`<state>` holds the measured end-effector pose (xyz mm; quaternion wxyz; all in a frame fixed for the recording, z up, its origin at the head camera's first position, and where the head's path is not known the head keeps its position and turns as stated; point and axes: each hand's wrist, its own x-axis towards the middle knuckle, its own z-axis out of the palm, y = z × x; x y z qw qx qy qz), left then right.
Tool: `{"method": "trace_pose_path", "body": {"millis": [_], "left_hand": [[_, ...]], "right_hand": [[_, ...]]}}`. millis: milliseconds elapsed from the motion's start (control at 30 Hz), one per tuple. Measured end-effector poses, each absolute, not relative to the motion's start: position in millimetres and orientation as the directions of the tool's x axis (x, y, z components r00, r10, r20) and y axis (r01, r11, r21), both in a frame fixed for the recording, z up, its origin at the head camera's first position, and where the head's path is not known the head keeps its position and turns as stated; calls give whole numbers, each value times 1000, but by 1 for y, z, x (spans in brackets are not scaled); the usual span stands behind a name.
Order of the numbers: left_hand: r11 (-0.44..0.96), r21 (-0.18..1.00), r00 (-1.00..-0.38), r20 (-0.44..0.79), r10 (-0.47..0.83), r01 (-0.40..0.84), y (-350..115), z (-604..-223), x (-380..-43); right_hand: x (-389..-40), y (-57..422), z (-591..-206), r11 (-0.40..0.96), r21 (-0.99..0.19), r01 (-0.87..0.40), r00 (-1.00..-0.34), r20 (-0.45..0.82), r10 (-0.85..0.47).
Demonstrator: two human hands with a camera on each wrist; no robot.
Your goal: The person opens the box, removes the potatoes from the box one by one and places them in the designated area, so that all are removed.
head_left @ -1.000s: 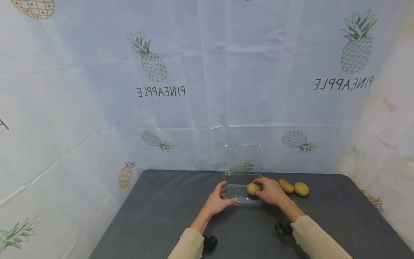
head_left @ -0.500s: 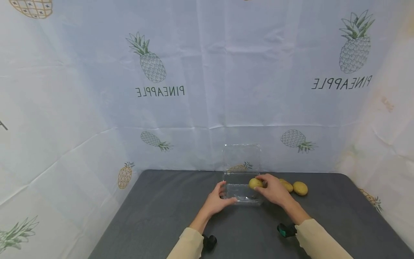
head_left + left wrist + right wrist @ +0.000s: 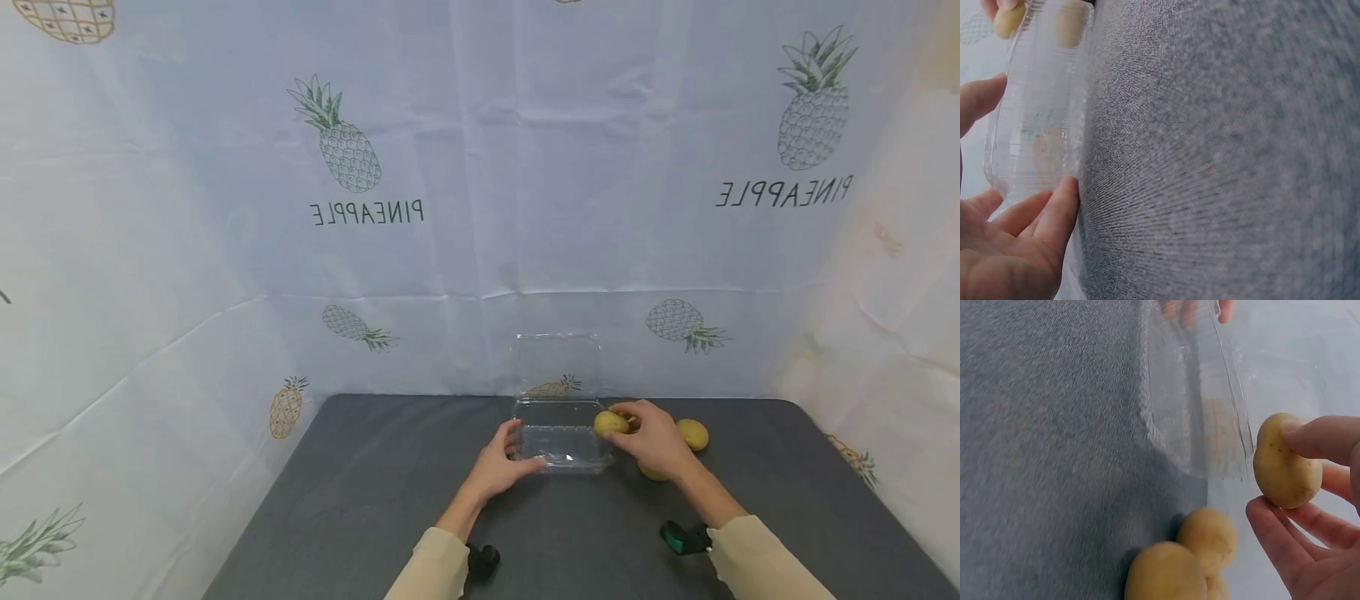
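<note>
A clear plastic clamshell box (image 3: 558, 461) stands on the dark table with its lid (image 3: 558, 358) raised at the back. My left hand (image 3: 498, 465) rests at its left front corner, fingers nearly straight along the left end and thumb on the front side, as the left wrist view (image 3: 1022, 231) also shows. Just above the box's right edge, my right hand (image 3: 656, 437) pinches a yellow potato (image 3: 1288, 461) between thumb and fingers. Close beside the box, below that hand, lie loose potatoes (image 3: 1166, 575), partly hidden by it in the head view.
Another potato (image 3: 692, 434) lies right of my right hand. A pale curtain (image 3: 480, 208) printed with pineapples hangs behind and at both sides of the grey table (image 3: 390, 492). Black straps with small devices (image 3: 684, 539) sit at both wrists.
My right hand has moved to the right with the potato, from over the inside of the box to its right edge. The left hand has stayed at the box's corner.
</note>
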<state>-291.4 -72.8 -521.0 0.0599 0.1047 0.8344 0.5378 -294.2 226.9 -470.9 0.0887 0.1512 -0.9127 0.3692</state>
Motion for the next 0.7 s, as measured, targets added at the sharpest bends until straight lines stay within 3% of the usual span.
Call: {"method": "trace_pose_path", "body": {"millis": [300, 700], "left_hand": [[405, 906, -969, 19, 247, 121, -76, -524, -290], [397, 909, -967, 27, 253, 129, -74, -525, -293]], "right_hand": [[-286, 249, -472, 597, -735, -322, -947, 234, -222], [-265, 280, -475, 686, -671, -281, -956, 255, -142]]}}
